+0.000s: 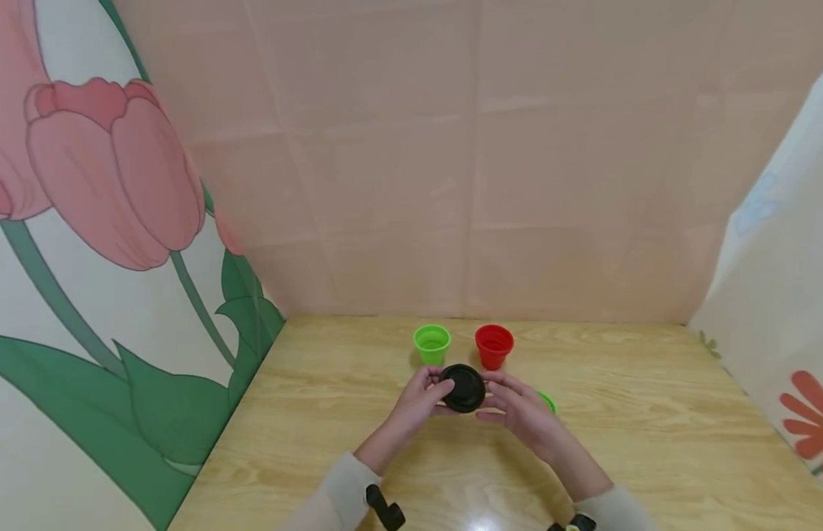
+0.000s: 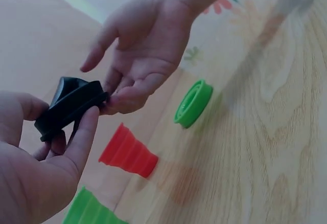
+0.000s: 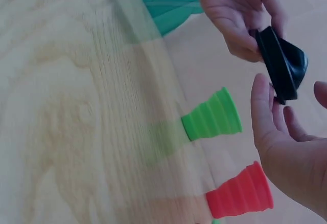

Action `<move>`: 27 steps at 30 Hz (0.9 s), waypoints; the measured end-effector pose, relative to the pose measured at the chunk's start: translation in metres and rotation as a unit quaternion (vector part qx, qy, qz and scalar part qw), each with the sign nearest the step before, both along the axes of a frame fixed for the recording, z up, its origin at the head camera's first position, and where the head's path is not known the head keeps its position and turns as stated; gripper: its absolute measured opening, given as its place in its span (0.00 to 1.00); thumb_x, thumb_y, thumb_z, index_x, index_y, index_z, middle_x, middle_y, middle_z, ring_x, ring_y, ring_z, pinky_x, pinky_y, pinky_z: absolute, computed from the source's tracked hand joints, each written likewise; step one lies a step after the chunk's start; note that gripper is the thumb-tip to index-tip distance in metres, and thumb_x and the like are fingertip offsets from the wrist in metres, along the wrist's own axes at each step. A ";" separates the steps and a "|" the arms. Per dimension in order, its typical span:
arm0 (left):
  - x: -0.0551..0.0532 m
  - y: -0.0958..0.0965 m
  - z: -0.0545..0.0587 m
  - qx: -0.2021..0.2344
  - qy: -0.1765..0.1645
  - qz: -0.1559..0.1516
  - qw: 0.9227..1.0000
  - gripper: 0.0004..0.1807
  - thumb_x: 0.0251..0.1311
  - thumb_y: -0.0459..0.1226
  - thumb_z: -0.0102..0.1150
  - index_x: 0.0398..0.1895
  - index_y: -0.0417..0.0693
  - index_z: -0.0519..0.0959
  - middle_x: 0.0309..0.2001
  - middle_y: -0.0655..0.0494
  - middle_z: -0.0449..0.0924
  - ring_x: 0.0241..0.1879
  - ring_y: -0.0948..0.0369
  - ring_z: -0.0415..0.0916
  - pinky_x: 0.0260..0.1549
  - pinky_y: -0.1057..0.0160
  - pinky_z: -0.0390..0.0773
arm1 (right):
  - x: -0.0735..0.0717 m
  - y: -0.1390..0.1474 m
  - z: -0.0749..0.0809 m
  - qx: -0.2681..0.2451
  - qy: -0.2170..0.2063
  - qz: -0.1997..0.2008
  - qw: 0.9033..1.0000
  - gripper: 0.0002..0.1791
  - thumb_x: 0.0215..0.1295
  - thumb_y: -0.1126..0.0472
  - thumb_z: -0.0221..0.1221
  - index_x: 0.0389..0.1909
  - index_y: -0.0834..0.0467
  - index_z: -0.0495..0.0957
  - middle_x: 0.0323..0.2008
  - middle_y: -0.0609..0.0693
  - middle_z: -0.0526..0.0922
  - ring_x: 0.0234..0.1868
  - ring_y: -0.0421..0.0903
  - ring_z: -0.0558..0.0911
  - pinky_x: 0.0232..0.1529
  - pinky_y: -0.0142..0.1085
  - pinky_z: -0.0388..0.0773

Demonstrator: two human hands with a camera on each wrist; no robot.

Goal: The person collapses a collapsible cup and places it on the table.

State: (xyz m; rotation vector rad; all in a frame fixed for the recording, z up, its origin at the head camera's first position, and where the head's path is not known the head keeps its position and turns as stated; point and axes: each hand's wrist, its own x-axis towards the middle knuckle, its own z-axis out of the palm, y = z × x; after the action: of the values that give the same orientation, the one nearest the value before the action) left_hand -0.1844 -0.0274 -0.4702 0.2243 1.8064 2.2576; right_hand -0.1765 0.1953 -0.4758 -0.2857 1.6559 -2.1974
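Note:
A black collapsible cup point(image 1: 464, 389), folded nearly flat with part of it bulging up, is held above the table. My left hand point(image 1: 421, 397) pinches its left edge between thumb and fingers. On the other side, my right hand point(image 1: 526, 414) has its fingertips at the cup's edge; its thumb stands well apart in the left wrist view, and the fingers are only loosely bent. Behind the hands stand an upright green cup point(image 1: 432, 344) and an upright red cup point(image 1: 494, 345), both unfolded. A flat green collapsed cup point(image 2: 193, 103) lies to the right, mostly hidden by my right hand in the head view.
The light wood table point(image 1: 305, 413) meets a plain pinkish cloth backdrop point(image 1: 385, 184) at its far edge. A wall hanging with painted tulips point(image 1: 113, 177) rises on the left, and a white sheet with a red flower point(image 1: 810, 413) is on the right.

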 end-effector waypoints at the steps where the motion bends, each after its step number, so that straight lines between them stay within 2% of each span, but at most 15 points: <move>1: 0.000 0.001 0.001 0.007 -0.004 0.003 1.000 0.22 0.69 0.32 0.57 0.62 0.30 0.66 0.45 0.47 0.71 0.40 0.56 0.81 0.46 0.45 0.85 | 0.001 -0.001 -0.001 -0.013 -0.004 0.001 1.000 0.21 0.79 0.60 0.51 0.67 0.63 0.64 0.53 0.48 0.80 0.51 0.46 0.83 0.58 0.45 0.81; 4: 0.002 0.004 0.001 0.009 -0.005 -0.002 1.000 0.27 0.69 0.30 0.57 0.68 0.34 0.64 0.44 0.48 0.69 0.42 0.55 0.81 0.47 0.44 0.84 | 0.002 -0.004 -0.005 -0.023 0.007 -0.002 1.000 0.21 0.77 0.64 0.52 0.67 0.61 0.64 0.54 0.48 0.80 0.53 0.45 0.82 0.58 0.45 0.81; 7: 0.005 0.006 0.001 -0.012 -0.002 -0.009 1.000 0.29 0.67 0.30 0.59 0.69 0.36 0.65 0.42 0.50 0.68 0.41 0.56 0.80 0.45 0.46 0.85 | 0.004 -0.006 -0.006 -0.008 0.016 -0.012 1.000 0.24 0.73 0.67 0.56 0.68 0.63 0.65 0.54 0.50 0.78 0.53 0.45 0.82 0.56 0.43 0.82; 11: 0.009 0.003 -0.002 -0.050 -0.008 -0.019 0.999 0.22 0.67 0.35 0.60 0.61 0.35 0.71 0.42 0.51 0.70 0.37 0.57 0.78 0.38 0.51 0.87 | 0.004 -0.005 -0.005 0.018 0.018 0.009 1.000 0.29 0.71 0.68 0.57 0.71 0.68 0.64 0.59 0.53 0.76 0.56 0.44 0.81 0.57 0.39 0.81; 14: 0.008 -0.003 -0.003 -0.074 -0.021 -0.037 0.996 0.18 0.70 0.40 0.58 0.55 0.37 0.73 0.43 0.51 0.74 0.37 0.58 0.77 0.32 0.56 0.86 | 0.003 -0.004 -0.005 0.037 0.026 0.044 0.998 0.30 0.73 0.66 0.57 0.72 0.70 0.62 0.64 0.55 0.75 0.60 0.43 0.79 0.58 0.36 0.80; 17: 0.006 -0.009 -0.005 -0.099 -0.026 -0.062 0.993 0.18 0.71 0.43 0.58 0.54 0.39 0.74 0.45 0.50 0.78 0.37 0.57 0.79 0.30 0.57 0.86 | 0.001 -0.007 -0.006 0.048 0.032 0.062 0.996 0.32 0.74 0.64 0.57 0.73 0.71 0.60 0.62 0.56 0.77 0.59 0.42 0.79 0.59 0.35 0.79; 23: 0.001 -0.019 -0.007 -0.123 -0.044 -0.110 0.985 0.21 0.72 0.42 0.58 0.59 0.37 0.76 0.48 0.47 0.80 0.38 0.55 0.83 0.34 0.55 0.88 | -0.001 -0.015 -0.012 0.057 0.008 0.027 0.998 0.31 0.73 0.63 0.59 0.71 0.71 0.61 0.55 0.53 0.79 0.55 0.44 0.81 0.56 0.35 0.80; 25: -0.001 -0.020 -0.009 -0.122 -0.045 -0.110 0.985 0.20 0.72 0.42 0.59 0.58 0.37 0.76 0.48 0.46 0.79 0.39 0.55 0.83 0.35 0.55 0.88 | -0.002 -0.017 -0.014 0.062 0.000 0.009 0.998 0.30 0.73 0.61 0.59 0.70 0.70 0.63 0.56 0.54 0.79 0.55 0.43 0.80 0.55 0.34 0.80; 27: -0.001 -0.020 -0.009 -0.117 -0.034 -0.096 0.988 0.19 0.70 0.40 0.60 0.56 0.36 0.76 0.48 0.46 0.77 0.39 0.55 0.82 0.34 0.55 0.88 | -0.004 -0.020 -0.015 0.066 -0.004 -0.005 0.998 0.30 0.73 0.59 0.60 0.69 0.70 0.65 0.57 0.55 0.78 0.55 0.43 0.80 0.55 0.34 0.80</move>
State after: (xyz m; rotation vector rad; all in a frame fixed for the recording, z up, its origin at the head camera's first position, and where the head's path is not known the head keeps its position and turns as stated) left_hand -0.1859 -0.0477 -0.4794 0.2631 1.9051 1.8825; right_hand -0.1805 0.1751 -0.4906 -0.2323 1.7926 -2.0809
